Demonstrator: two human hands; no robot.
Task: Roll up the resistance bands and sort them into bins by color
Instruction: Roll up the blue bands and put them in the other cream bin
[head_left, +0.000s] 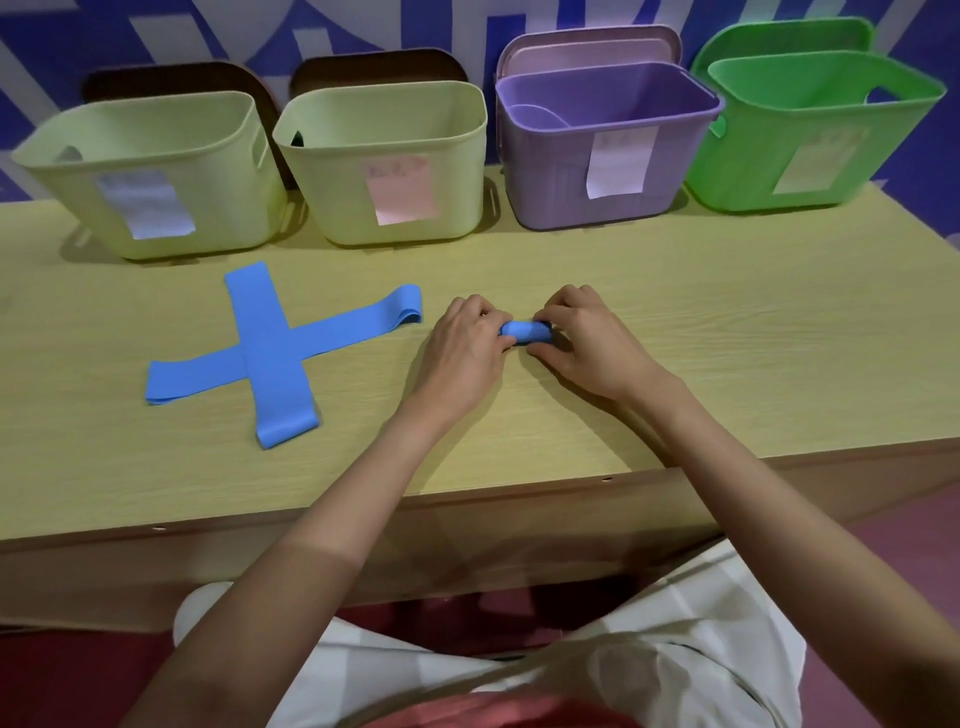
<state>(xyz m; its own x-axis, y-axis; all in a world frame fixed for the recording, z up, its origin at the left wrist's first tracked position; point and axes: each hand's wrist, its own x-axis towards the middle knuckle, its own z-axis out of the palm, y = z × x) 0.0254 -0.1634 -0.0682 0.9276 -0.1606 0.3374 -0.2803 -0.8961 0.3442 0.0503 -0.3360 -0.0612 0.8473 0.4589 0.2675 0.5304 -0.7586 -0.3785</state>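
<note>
Left hand (464, 347): it is curling its fingers around the left end of the rolled blue band (525, 332), pinching it tight.
Right hand (582, 336): it is gripping the right end of the same roll, with its fingers bending over the top and the thumb tucking in below.
Rolled blue band: it is sitting between the fingertips of both hands, just above the table (675, 338) (only a small blue bit is showing between them).
Flat blue bands: two are lying well to the left of the left hand's fingers. The long band (358, 325) is lying across, and the crossing band (270, 358) is lying on top of it, making an X shape.
Bins: four are standing in a row beyond the fingers, at the back of the table. The first yellow bin (150, 171) and the second yellow bin (384, 161) are sitting to the left. The purple bin (608, 140) is sitting almost straight beyond the fingers. The green bin (821, 130) is sitting far to the right.
Labels: each bin is wearing a paper label on its front (the writing is too blurry to read).
</note>
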